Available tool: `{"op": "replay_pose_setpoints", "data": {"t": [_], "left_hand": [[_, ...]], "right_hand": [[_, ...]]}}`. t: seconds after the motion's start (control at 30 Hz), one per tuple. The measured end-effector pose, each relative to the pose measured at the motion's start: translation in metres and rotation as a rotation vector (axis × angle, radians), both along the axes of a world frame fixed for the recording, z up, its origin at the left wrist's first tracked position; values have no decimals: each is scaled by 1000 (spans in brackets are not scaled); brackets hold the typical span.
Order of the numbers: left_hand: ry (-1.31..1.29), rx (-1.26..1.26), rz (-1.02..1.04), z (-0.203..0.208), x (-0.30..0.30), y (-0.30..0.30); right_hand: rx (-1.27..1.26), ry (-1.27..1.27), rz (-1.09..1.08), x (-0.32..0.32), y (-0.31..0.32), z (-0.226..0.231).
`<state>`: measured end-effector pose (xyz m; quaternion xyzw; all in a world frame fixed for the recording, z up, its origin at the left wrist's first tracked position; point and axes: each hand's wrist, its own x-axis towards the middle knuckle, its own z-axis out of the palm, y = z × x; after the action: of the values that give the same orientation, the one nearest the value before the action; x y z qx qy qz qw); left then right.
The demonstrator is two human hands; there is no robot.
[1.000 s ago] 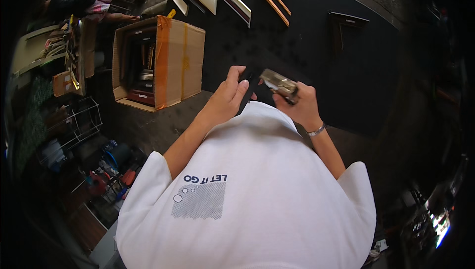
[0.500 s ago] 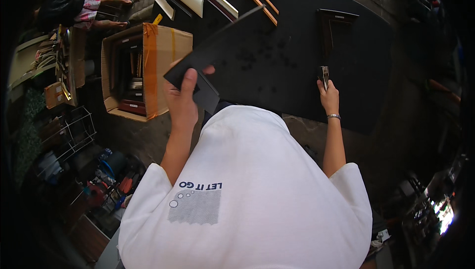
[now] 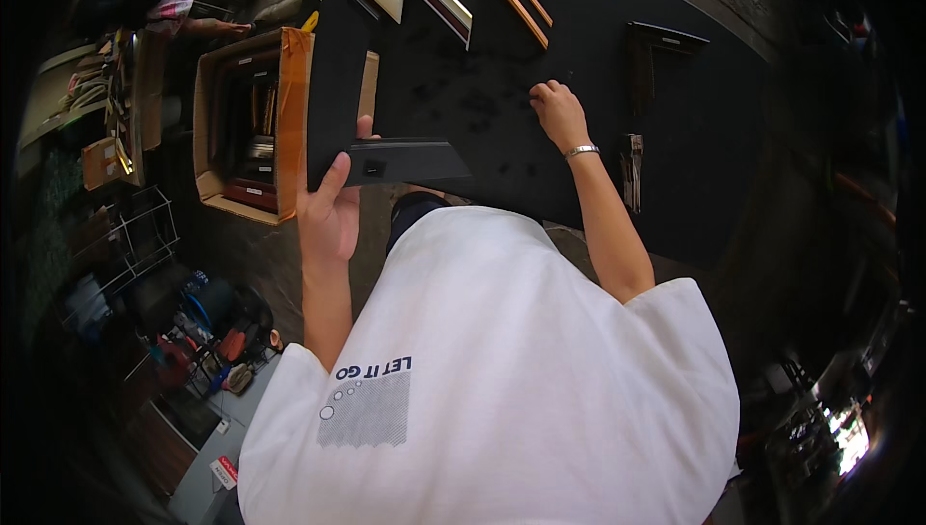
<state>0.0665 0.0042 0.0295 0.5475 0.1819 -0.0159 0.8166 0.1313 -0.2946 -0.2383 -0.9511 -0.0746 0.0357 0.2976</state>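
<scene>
The left hand (image 3: 332, 214) is gripping a black frame corner (image 3: 410, 164) near the cardboard box (image 3: 294, 124); its flat arms are forming an L, one showing a dark square (image 3: 373, 168). The right hand (image 3: 560, 117) is hovering over the table (image 3: 521, 173), fingers bent; whether it's holding anything, I cannot tell.

Clamps with the left grip (image 3: 333, 221), pointing the thumb (image 3: 335, 175) forward and showing a fingertip (image 3: 365, 127) beyond it. Extends the left forearm (image 3: 327, 308) almost straight ahead. Holds the right grip (image 3: 559, 115) farther out, with its back upward and the fingers (image 3: 543, 93) curled close together. Slants the right forearm (image 3: 614, 226) inward toward the wrist (image 3: 577, 139).
</scene>
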Motion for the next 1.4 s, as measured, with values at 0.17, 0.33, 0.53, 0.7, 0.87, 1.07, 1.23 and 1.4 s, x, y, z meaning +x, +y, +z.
{"op": "replay_pose_setpoints", "data": {"t": [0.17,0.33,0.53,0.7,0.87,1.07,1.23,1.4], "left_hand": [[12,-71,10,-6,-30,21],[132,-81,-8,-17,-32,30],[160,52,-223,-22,-10,24],[62,110,-361,-28,1,17],[-80,196,-471,-25,6,11],[-89,183,-470,-16,8,17],[-97,211,-465,-13,10,22],[-82,218,-462,-14,10,24]], "right_hand": [[-80,26,53,-2,22,-9],[20,66,54,0,23,-8],[731,-85,-262,0,27,85],[810,-54,100,-27,91,259],[552,-160,80,-37,123,267],[465,-261,-14,-49,145,274],[466,-273,-71,-54,153,273],[539,-296,-152,-58,156,269]]}}
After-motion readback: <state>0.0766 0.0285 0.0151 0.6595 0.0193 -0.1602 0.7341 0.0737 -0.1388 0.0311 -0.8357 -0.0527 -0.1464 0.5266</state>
